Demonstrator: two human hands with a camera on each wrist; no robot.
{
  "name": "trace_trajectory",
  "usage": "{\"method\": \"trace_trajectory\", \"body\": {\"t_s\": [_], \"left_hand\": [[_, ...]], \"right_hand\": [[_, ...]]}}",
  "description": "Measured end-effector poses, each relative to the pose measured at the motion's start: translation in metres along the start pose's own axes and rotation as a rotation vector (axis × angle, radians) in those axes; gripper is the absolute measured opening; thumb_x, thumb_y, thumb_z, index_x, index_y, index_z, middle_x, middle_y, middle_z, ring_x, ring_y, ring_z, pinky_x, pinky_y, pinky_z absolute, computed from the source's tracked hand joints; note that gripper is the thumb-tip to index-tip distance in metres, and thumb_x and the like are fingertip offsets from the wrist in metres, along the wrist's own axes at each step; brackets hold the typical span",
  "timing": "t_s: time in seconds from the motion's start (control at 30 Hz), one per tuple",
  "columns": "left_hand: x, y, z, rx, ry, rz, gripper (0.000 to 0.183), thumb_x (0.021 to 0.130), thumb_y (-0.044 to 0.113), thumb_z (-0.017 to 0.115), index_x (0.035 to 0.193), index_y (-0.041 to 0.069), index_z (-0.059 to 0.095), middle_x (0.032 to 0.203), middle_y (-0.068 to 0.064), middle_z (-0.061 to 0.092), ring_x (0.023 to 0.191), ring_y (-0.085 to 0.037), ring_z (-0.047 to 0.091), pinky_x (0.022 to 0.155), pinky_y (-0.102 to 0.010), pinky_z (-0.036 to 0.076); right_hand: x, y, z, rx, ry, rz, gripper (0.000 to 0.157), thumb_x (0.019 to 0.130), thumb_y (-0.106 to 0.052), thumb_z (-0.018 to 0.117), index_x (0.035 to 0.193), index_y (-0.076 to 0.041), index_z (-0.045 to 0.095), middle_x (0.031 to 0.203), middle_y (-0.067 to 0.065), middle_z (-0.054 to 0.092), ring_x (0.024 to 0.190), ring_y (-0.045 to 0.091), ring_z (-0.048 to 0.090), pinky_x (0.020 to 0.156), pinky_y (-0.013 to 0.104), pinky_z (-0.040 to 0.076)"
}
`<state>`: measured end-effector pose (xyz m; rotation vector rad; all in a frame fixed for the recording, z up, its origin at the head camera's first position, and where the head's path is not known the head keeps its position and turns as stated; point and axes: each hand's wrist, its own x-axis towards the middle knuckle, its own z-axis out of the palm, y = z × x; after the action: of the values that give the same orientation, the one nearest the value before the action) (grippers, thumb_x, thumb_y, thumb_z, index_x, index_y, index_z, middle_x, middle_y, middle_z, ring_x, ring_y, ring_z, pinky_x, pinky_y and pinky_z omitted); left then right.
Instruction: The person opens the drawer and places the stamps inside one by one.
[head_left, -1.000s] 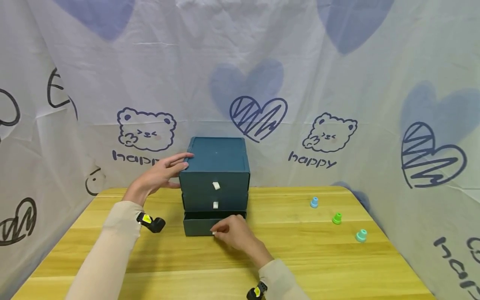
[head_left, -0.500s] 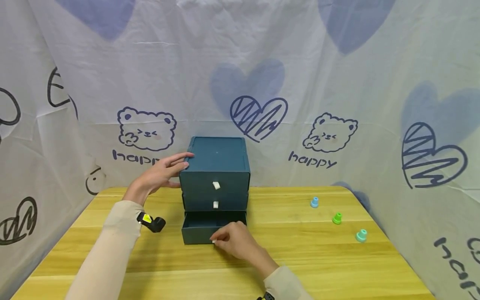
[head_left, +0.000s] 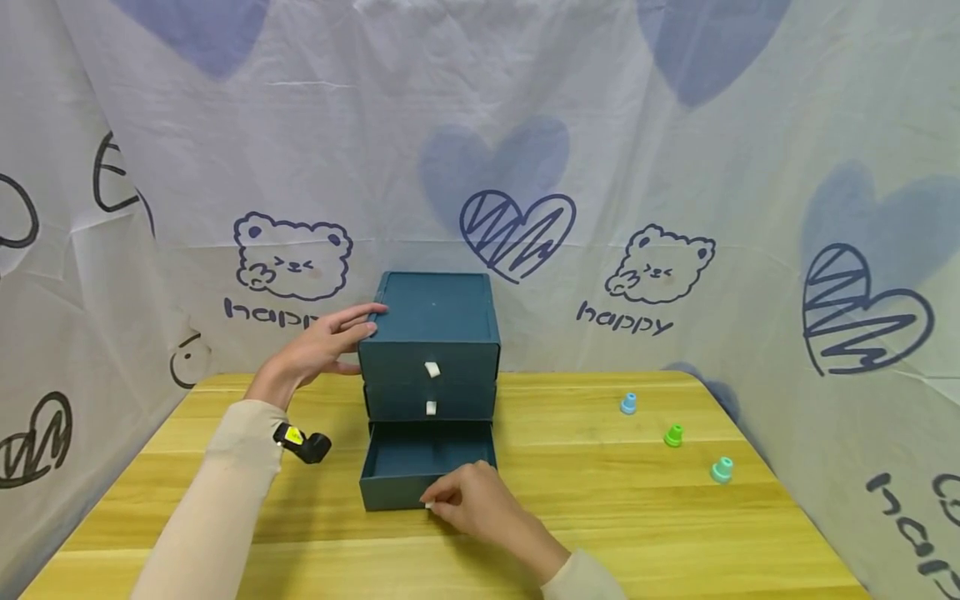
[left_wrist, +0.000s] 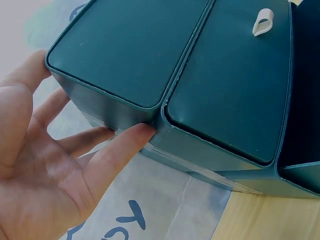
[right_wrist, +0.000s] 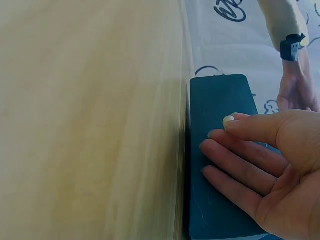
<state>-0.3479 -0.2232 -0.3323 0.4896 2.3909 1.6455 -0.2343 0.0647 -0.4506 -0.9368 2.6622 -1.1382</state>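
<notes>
A dark teal cabinet (head_left: 431, 308) with three stacked drawers stands on the table; its upper two drawers are closed. The bottom drawer (head_left: 390, 493) is pulled far out, and the visible part of its inside looks bare. My right hand (head_left: 476, 500) pinches the small white pull tab (right_wrist: 228, 120) on that drawer's front between thumb and index finger, the other fingers lying along the front. Against the cabinet's left side rests my left hand (head_left: 315, 352), its fingers spread and touching the side and top edge (left_wrist: 65, 130). White tabs (head_left: 432, 369) mark the upper drawers.
To the right on the wooden table (head_left: 585, 492) stand three small stepped pieces: a blue one (head_left: 628, 403), a green one (head_left: 674, 436) and a turquoise one (head_left: 722, 470). A printed white cloth (head_left: 525, 100) hangs behind and at both sides.
My right hand has drawn the bottom drawer further out toward me, showing more of its inside. My left hand has stayed on the cabinet's side.
</notes>
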Motion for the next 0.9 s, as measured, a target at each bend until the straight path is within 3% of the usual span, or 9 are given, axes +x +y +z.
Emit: {"method": "trace_trajectory", "body": {"t_s": [0.63,0.9], "left_hand": [[-0.002,0.002,0.001,-0.002,-0.010,-0.002,0.061,0.107,0.044,0.053,0.162,0.026,0.034,0.175,-0.014,0.011,0.158,-0.051,0.011,0.112,-0.070,0.041],[-0.002,0.002,0.000,0.003,-0.009,-0.003,0.061,0.107,0.044,0.053,0.162,0.027,0.034,0.175,-0.013,0.011,0.158,-0.050,0.011,0.112,-0.070,0.041]], "right_hand": [[-0.021,-0.020,0.004,-0.089,-0.091,-0.055,0.018,0.093,-0.005,0.075,0.102,-0.016,0.084,0.096,-0.005,0.082,0.076,-0.010,0.067,0.066,0.005,0.051],[-0.025,-0.027,0.005,-0.046,-0.174,-0.024,0.021,0.094,-0.002,0.072,0.108,-0.013,0.083,0.102,-0.002,0.082,0.080,-0.008,0.069,0.067,0.006,0.052]]}}
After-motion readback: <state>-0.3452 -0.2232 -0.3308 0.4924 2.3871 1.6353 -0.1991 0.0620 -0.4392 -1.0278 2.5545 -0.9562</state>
